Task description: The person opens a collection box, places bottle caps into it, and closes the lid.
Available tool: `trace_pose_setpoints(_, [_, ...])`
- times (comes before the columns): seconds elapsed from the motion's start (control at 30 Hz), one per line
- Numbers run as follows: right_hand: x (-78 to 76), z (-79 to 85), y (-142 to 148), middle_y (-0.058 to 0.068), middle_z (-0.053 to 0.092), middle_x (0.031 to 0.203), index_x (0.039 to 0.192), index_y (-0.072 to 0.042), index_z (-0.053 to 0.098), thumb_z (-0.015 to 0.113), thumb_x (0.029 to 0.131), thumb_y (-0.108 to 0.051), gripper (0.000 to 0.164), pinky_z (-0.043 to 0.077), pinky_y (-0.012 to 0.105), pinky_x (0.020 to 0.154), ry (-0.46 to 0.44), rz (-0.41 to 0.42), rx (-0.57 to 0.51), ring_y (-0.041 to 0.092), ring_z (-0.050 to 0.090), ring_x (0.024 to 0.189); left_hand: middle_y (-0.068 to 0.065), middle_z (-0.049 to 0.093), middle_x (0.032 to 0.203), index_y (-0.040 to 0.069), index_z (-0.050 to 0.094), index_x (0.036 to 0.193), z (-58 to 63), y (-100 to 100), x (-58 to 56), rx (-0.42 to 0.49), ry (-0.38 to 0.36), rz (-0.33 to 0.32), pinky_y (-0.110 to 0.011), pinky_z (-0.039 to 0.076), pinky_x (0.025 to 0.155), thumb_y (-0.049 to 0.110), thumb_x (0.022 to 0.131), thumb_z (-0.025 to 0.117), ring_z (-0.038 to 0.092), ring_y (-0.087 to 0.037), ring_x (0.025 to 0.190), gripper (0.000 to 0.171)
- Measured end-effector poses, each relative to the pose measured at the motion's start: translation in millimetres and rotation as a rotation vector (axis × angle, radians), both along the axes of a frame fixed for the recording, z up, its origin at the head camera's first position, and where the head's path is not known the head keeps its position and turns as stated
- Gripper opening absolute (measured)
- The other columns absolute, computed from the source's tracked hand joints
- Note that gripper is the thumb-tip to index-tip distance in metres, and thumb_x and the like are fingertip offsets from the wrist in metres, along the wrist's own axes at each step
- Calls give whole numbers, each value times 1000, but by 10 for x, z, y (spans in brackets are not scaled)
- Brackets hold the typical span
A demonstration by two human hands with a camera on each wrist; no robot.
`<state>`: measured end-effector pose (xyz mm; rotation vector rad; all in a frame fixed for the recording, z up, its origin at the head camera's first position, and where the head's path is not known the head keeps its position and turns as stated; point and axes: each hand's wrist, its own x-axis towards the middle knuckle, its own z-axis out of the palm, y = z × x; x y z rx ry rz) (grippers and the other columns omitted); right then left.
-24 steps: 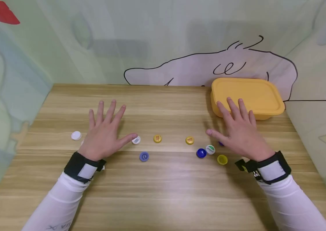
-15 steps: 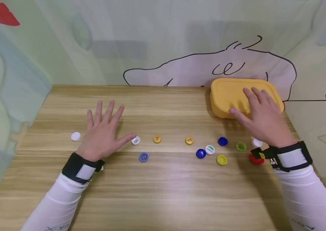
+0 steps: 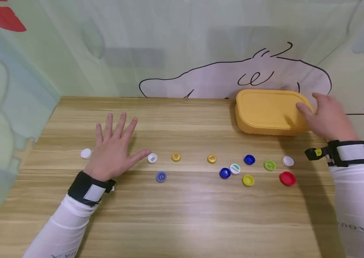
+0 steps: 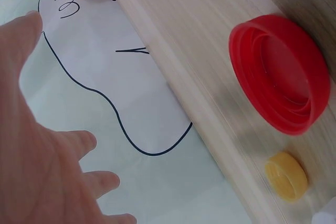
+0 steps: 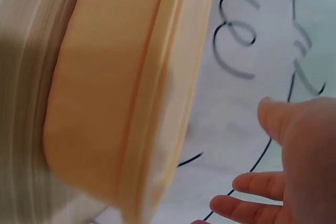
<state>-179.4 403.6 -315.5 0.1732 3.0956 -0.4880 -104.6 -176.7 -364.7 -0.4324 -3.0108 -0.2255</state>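
- A person's right hand (image 3: 330, 118) reaches to the right-hand end of a yellow box (image 3: 272, 113) at the far edge of a wooden table (image 3: 185, 222), against a cartoon-printed wall (image 3: 169, 36).
- The box sits to the left of that hand, its long axis running left to right along the wall, so the hand meets a short end rather than a long side.
- From the head, the thumb lies over the right end of the lid (image 3: 269, 105), with a fingertip beyond the box's far right corner; contact cannot be told.
- In the right-wrist view, thumb and fingers stand apart, gripping nothing, the box wall and rim slanting past to one side.
- The left hand (image 3: 112, 154), fingers spread and holding nothing, is well apart from the box, on the left side of the scene, its thumb tip just beside a white cap (image 3: 152, 158).
- The right hand is plainly the nearer of the two.
- On the near side of the box, a blue cap (image 3: 249, 159), a green cap (image 3: 269, 165) and a red cap (image 3: 287, 178) lie on the wood.
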Motion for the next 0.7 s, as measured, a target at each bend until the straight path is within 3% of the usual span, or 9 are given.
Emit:
trace_pose_setpoints(0.3, [-88,-125,307,40,38,129,147,13,24,30,101,-53,80,42,67,85,-127,-124,-67,53,41,105,-9,-2,164,22,13,159,-1,-35,5,-7,-9,7,-63,-14,109,85,82,33,-19,-36,145,101])
trace_pose_setpoints(0.53, [-130,-252,433,36,52,112,134,17,42,36,102,-50,75,48,50,70,-156,-87,-82,45,49,92,-9,-1,164,22,14,159,0,-52,23,-7,-1,15,-62,-14,109,85,82,34,-21,-34,144,102])
trace_pose_setpoints(0.7, [-153,-275,435,35,52,111,136,16,40,34,101,-53,77,46,48,70,-167,-81,-94,44,47,93,-9,0,164,21,15,159,8,-56,32,-7,3,23,-61,-14,110,85,82,34,-20,-34,145,102])
